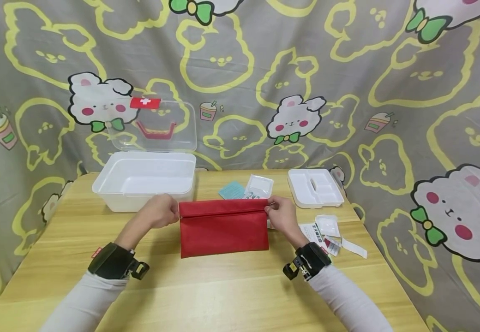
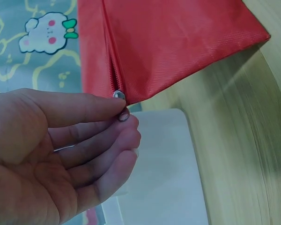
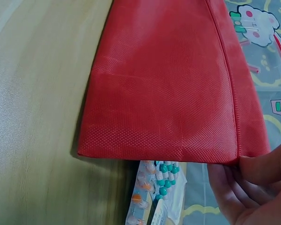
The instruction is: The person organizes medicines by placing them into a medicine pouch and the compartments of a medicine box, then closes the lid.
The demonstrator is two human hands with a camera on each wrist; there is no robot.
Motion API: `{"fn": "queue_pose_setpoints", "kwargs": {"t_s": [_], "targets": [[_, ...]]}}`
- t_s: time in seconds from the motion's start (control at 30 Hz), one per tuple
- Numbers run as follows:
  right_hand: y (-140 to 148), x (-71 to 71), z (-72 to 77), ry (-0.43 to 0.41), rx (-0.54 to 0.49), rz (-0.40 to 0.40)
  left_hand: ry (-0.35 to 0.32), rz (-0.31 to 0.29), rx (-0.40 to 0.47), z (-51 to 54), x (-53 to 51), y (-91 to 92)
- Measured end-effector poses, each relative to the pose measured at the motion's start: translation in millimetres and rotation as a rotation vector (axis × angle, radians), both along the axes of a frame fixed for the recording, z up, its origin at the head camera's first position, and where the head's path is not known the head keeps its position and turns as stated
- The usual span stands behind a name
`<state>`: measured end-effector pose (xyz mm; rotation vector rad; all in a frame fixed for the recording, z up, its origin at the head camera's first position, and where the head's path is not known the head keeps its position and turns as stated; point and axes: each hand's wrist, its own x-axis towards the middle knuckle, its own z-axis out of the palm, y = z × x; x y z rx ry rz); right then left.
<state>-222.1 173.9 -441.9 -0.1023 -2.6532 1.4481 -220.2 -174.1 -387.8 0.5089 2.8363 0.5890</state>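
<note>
Both your hands are occupied: your left hand pinches the small silver metal zip pull, and your right hand grips the far end of the matching red zip. Between them is the flat, rectangular red fabric pouch, its broad face toward you above the pale wood-grain table; you cannot tell whether its lower edge touches. Blister packs of green-and-white capsules show past its right end, and the deep white plastic box sits behind your left hand, its clear plastic lid raised. You appear to be at the zip-working step, starting or finishing being unclear. If opening is meant, the next move probably calls for anchoring the right end while your left draws the pull across.
</note>
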Motion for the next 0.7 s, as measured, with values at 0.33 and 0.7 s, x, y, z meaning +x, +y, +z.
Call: {"fn": "queue_pose_setpoints", "kwargs": {"t_s": [0.33, 0.7], "targets": [[-1, 3.6, 5.4, 0.036, 0.035, -0.016, 0.006, 0.025, -0.051, -1.5, -6.4, 4.9], [-1, 5.4, 7.2, 0.027, 0.033, -0.016, 0.093, 0.063, 0.014, -0.4, -10.6, 30.0]]}}
